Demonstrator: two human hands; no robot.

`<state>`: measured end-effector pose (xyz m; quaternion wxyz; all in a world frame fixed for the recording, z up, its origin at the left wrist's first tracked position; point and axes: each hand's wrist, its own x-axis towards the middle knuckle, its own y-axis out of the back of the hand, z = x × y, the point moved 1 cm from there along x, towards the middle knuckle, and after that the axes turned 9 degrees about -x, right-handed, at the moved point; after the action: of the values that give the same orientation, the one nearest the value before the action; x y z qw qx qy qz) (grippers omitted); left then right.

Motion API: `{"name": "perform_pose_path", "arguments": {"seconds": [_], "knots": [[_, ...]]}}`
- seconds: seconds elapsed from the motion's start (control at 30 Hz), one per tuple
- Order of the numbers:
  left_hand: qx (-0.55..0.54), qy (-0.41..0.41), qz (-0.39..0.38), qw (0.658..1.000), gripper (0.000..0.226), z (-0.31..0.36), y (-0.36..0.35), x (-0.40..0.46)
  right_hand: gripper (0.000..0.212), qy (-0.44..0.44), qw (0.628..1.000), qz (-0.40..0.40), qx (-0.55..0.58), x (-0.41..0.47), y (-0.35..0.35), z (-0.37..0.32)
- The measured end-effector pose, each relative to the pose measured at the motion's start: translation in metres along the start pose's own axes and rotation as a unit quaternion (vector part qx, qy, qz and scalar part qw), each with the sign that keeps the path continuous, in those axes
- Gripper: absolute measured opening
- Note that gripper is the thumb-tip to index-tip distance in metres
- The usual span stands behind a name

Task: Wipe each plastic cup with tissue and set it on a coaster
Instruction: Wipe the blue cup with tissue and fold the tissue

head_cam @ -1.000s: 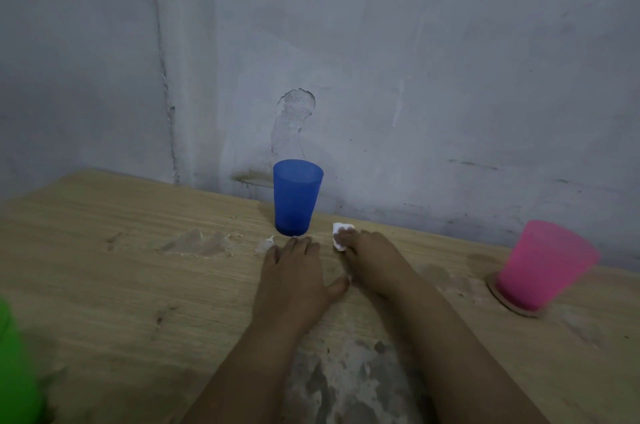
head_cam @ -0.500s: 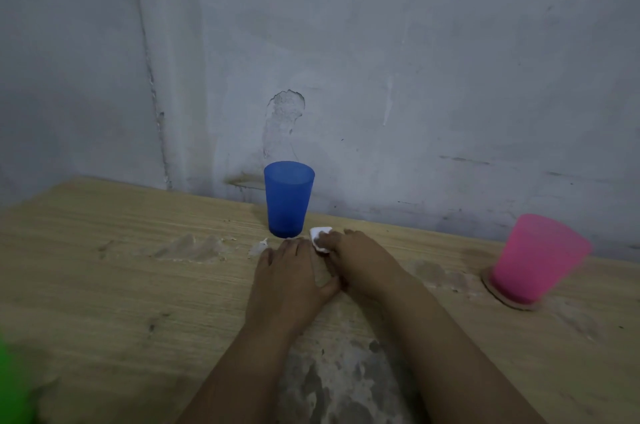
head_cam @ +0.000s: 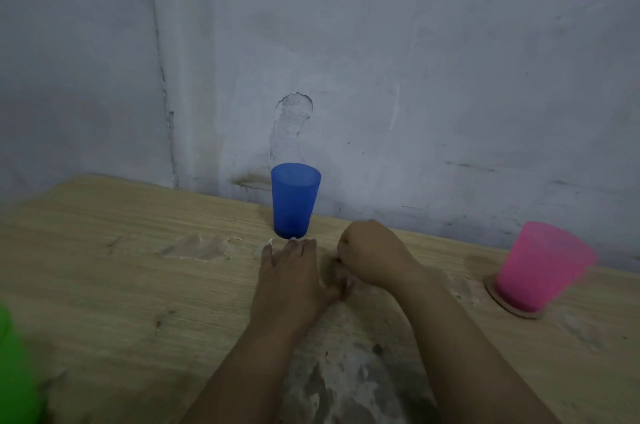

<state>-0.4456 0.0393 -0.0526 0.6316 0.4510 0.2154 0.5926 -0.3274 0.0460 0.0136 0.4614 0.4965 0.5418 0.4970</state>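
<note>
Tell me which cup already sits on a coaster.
The pink cup, at the right: a round coaster shows under its base. The blue cup by the wall stands on bare table.

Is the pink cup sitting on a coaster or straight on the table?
On a coaster. The pink cup stands upright with a round brown coaster showing under its base.

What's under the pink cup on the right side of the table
A round brown coaster lies under the pink cup, flat on the wooden table. Only its near and left edge shows; the cup covers the rest.
</note>
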Motion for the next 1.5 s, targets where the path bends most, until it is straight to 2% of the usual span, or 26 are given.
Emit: {"name": "perform_pose_path", "arguments": {"seconds": [0.1,0.23,0.27,0.37,0.53,0.6,0.73,0.83,0.97,1.13,1.23,1.37,1.5], "knots": [[0.003,-0.004,0.014,1.000,0.080,0.001,0.001,-0.001,0.023,-0.054,0.982,0.025,0.182,0.004,0.004,0.018],[-0.047,-0.017,0.029,0.998,0.075,0.006,0.007,-0.002,0.014,-0.150,0.894,0.028,0.420,0.008,-0.005,0.048],[-0.074,-0.018,0.035,0.997,0.071,0.007,0.008,-0.003,0.016,-0.149,0.890,0.028,0.430,0.009,-0.010,0.054],[-0.169,-0.017,0.062,0.983,0.056,0.009,0.009,-0.004,0.024,-0.115,0.912,0.020,0.394,0.018,-0.028,0.066],[-0.271,-0.051,0.082,0.958,0.041,0.008,0.008,0.001,0.026,-0.072,0.858,0.017,0.508,0.007,-0.019,0.053],[-0.285,-0.045,0.096,0.953,0.037,0.008,0.008,0.001,0.027,-0.045,0.854,0.010,0.519,0.005,-0.016,0.049],[-0.313,-0.028,0.117,0.942,0.033,0.010,0.014,0.001,0.025,0.008,0.880,0.015,0.475,0.001,-0.013,0.045],[-0.327,-0.029,0.119,0.937,0.026,0.011,0.017,0.000,0.017,0.008,0.890,0.024,0.455,0.002,-0.013,0.045],[-0.348,-0.010,0.131,0.928,0.021,0.010,0.018,0.000,0.011,0.005,0.867,0.013,0.498,0.002,-0.015,0.044],[-0.418,0.045,0.164,0.892,0.014,0.006,0.019,0.003,0.017,0.016,0.787,-0.016,0.617,-0.001,-0.021,0.042],[-0.462,0.065,0.174,0.867,0.011,0.005,0.019,0.004,0.022,0.019,0.775,-0.013,0.632,-0.001,-0.024,0.041],[-0.502,0.083,0.165,0.845,0.010,0.005,0.020,0.004,0.019,0.014,0.759,0.006,0.651,0.001,-0.025,0.038],[-0.517,0.071,0.159,0.838,0.017,0.007,0.021,0.004,0.026,0.025,0.754,0.012,0.656,0.000,-0.024,0.038]]}}
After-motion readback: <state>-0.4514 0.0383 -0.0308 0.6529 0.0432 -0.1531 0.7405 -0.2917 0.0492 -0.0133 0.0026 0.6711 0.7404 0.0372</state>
